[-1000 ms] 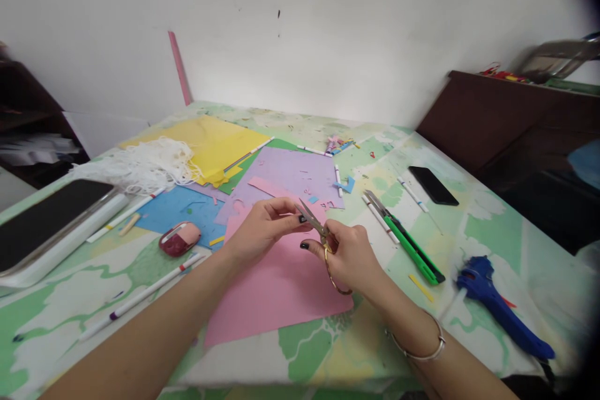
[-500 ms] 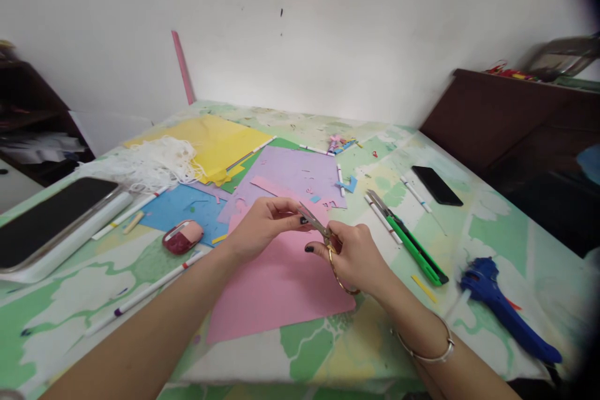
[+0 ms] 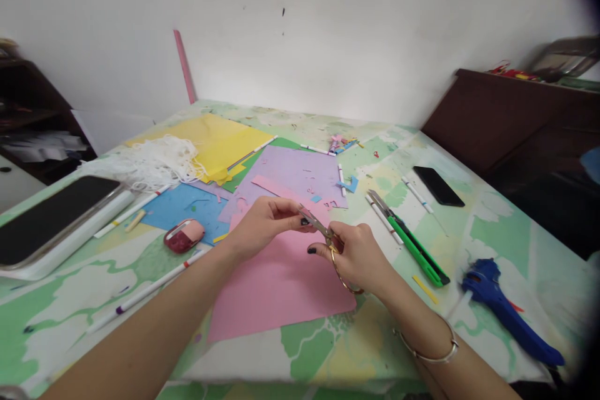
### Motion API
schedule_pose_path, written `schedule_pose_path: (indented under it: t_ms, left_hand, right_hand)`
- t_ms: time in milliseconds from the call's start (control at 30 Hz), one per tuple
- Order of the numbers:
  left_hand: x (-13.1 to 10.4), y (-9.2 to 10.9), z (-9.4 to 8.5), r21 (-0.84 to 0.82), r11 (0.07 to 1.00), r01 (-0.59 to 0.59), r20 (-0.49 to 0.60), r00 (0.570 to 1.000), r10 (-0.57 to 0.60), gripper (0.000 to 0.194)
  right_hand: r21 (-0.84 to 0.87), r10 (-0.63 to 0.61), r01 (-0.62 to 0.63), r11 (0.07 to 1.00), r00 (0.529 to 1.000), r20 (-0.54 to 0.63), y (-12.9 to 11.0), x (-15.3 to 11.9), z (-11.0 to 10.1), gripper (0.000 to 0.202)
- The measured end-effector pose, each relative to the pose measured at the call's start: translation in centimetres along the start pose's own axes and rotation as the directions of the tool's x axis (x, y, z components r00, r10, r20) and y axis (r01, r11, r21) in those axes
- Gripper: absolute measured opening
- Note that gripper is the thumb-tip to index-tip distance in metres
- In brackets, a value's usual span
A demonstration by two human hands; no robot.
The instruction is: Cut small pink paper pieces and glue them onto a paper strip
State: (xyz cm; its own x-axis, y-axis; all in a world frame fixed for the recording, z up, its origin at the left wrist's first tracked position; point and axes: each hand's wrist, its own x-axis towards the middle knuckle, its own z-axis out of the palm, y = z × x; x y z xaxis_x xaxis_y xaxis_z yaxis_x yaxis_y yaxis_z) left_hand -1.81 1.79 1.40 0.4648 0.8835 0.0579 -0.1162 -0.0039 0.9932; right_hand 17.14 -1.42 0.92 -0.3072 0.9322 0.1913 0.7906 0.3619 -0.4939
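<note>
My right hand (image 3: 359, 256) holds a pair of small scissors (image 3: 328, 235) by gold-coloured handles, with the blades pointing up and left. The blade tips meet the fingertips of my left hand (image 3: 267, 225), which are pinched together. What they hold is too small to make out. Both hands are above a large pink sheet (image 3: 281, 294). Behind them a lilac sheet (image 3: 293, 169) carries small paper scraps and a pink strip (image 3: 272, 189). A blue sheet (image 3: 173, 212) lies to the left.
On the right are a green cutter (image 3: 417, 250), a blue glue gun (image 3: 510, 312) and a black phone (image 3: 438, 185). To the left are a maroon-and-pink case (image 3: 184, 235), a large dark-screened device (image 3: 56, 219) and white strings (image 3: 154, 162). Yellow sheets (image 3: 225, 137) lie behind.
The view has shifted very slightly. My hands keep nearly the same pose, and the scissor blades look closer together than before.
</note>
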Motion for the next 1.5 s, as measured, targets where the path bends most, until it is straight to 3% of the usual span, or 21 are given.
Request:
schedule_pose_path:
  t_ms: [1500]
  left_hand:
    - [0.02,-0.29,-0.14,0.02,0.999,0.048,-0.03,0.998,-0.047,0.015]
  right_hand:
    - [-0.014,0.021,-0.02,1.0,0.999,0.039,0.23,0.12,-0.04,0.039]
